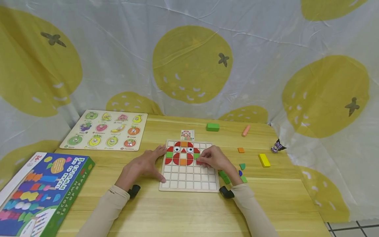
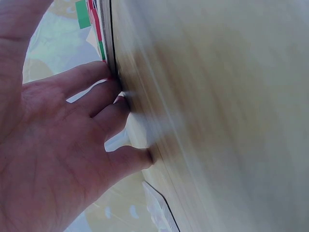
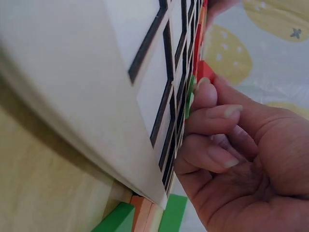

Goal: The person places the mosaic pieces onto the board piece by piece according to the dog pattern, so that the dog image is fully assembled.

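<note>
A wooden grid board (image 1: 189,190) lies in front of me, its upper cells filled with red, green, orange and white tiles forming a face with two eyes. My left hand (image 1: 144,165) rests along the board's left edge, thumb at the lower corner and fingers spread toward the upper part. Between thumb and index finger, my right hand (image 1: 217,159) pinches a red tile (image 3: 205,71) at the right side of the pattern. Beside those fingertips, a green tile (image 3: 189,98) sits on the board. Just beyond the board's far edge is a small picture card (image 1: 188,135).
Right of the board are a yellow block (image 1: 264,160), an orange tile (image 1: 241,150), small green and blue pieces, and a figurine (image 1: 278,146). A green block (image 1: 213,127) and orange stick (image 1: 246,130) lie behind. At left are a fruit puzzle (image 1: 103,130) and a box (image 1: 71,194).
</note>
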`<action>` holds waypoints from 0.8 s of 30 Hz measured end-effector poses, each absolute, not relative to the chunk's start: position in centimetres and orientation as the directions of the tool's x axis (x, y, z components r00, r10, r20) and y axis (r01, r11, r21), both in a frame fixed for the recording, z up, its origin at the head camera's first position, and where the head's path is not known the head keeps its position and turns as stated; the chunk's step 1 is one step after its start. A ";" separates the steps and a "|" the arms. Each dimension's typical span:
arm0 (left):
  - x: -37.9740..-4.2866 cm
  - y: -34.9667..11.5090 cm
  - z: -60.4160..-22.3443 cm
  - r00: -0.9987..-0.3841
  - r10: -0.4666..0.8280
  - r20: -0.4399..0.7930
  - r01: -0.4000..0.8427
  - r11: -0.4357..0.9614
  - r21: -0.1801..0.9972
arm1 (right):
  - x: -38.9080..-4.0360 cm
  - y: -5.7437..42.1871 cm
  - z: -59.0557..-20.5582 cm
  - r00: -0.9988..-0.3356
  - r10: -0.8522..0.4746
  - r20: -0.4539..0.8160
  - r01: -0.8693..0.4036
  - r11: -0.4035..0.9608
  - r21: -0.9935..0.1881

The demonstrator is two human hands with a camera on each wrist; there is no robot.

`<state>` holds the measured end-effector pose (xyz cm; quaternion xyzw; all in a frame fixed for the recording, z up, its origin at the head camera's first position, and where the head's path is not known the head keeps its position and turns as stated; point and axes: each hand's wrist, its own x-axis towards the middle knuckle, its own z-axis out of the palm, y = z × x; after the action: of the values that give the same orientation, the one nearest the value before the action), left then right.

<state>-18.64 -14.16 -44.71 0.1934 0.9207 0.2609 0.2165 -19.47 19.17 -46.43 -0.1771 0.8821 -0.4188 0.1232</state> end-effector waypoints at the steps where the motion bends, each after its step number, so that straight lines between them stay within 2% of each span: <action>1: -18.6 -14.2 -44.7 -0.831 0.468 -0.299 0.243 0.790 0.563 | -19.5 19.1 -46.5 -0.906 -0.417 -0.072 -0.208 0.586 -0.783; 10: -18.5 -14.2 -44.7 -0.834 0.466 -0.296 0.240 0.789 0.566 | -19.7 18.8 -46.0 -0.895 -0.437 -0.088 -0.232 0.625 -0.745; 19: -18.4 -14.3 -44.7 -0.836 0.459 -0.303 0.230 0.792 0.566 | -20.2 18.8 -44.8 -0.846 -0.530 -0.059 -0.331 0.609 -0.721; 24: -18.5 -14.3 -44.7 -0.836 0.462 -0.297 0.233 0.788 0.570 | -20.7 18.7 -44.8 -0.836 -0.543 -0.077 -0.325 0.604 -0.727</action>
<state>-18.46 -14.29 -44.68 0.1887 0.9206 0.2654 0.2155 -20.66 18.70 -44.78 -0.2458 0.8835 -0.3707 0.1469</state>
